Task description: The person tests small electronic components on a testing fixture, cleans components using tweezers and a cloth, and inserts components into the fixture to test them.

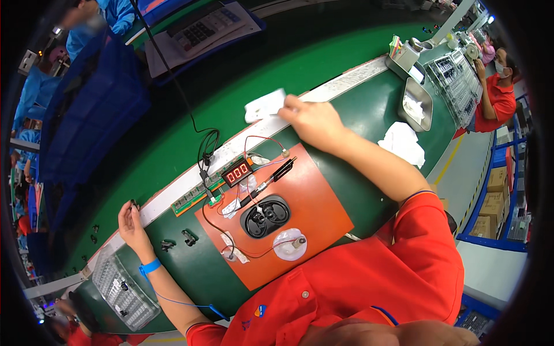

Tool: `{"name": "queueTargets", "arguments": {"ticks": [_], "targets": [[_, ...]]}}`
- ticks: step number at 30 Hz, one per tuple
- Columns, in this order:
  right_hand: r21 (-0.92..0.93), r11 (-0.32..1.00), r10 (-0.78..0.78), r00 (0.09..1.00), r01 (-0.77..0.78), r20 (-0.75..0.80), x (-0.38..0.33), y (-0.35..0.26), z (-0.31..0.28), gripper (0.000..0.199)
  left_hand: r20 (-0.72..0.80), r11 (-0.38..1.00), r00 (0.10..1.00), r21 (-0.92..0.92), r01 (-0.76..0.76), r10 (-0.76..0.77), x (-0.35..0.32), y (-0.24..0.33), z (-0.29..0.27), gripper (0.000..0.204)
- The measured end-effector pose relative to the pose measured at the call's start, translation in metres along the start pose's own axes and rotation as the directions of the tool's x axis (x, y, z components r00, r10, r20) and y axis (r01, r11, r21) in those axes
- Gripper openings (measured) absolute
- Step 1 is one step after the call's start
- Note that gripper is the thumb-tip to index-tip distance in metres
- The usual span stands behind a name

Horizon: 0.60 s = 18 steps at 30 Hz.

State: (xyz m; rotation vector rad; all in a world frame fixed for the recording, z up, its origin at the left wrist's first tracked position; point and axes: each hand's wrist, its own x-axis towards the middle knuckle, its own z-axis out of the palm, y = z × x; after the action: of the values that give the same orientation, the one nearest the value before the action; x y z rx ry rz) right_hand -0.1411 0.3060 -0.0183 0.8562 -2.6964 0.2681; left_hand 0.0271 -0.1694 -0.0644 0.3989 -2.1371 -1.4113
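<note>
White cloth (264, 106) lies on the light strip at the far edge of the green bench (369, 109), and your right hand (311, 120) rests beside it, fingers curled, their tips touching its edge. Your left hand (131, 222) sits at the near end of the same strip, thumb and fingers pinched on one small dark part (134, 204). Two more small dark parts (178, 240) lie on the green surface just beside that wrist, which wears one blue strap (149, 267) with a thin cord. Between your arms lies one orange mat (277, 216), carrying one black fixture (265, 216) with two cavities, one red three-digit display (237, 172), one black probe (271, 180) and one round clear disc (290, 244). One clear parts tray (124, 291) stands near your left elbow. Beyond your right forearm you have one crumpled white wipe (404, 143) and one metal tray (419, 104).
</note>
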Motion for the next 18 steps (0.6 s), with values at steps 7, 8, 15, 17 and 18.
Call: {"name": "queueTargets", "arguments": {"ticks": [7,8,15,17,18], "targets": [[-0.099,0.99,0.087,0.993,-0.096,-0.085,0.005,0.047,0.001,0.015,-0.047,0.999,0.998,-0.032,0.039,-0.04,-0.002,0.007,0.003,0.026],[-0.1,0.991,0.083,0.993,-0.091,-0.08,0.006,0.042,0.002,0.014,-0.049,0.998,0.998,-0.046,0.045,-0.047,0.002,0.007,0.004,0.026],[-0.055,0.998,0.023,0.996,-0.029,-0.091,0.005,0.033,0.004,0.012,-0.066,0.996,0.995,-0.052,0.066,-0.069,-0.004,0.006,0.0,0.027],[-0.152,0.982,0.099,0.988,-0.116,-0.117,0.007,0.061,0.002,0.013,-0.072,0.997,0.995,-0.035,0.071,-0.074,-0.002,0.004,-0.001,0.029],[-0.159,0.976,0.13,0.984,-0.149,-0.125,0.007,0.066,0.0,0.013,-0.072,0.997,0.994,-0.038,0.073,-0.076,-0.001,0.003,-0.003,0.029]]}}
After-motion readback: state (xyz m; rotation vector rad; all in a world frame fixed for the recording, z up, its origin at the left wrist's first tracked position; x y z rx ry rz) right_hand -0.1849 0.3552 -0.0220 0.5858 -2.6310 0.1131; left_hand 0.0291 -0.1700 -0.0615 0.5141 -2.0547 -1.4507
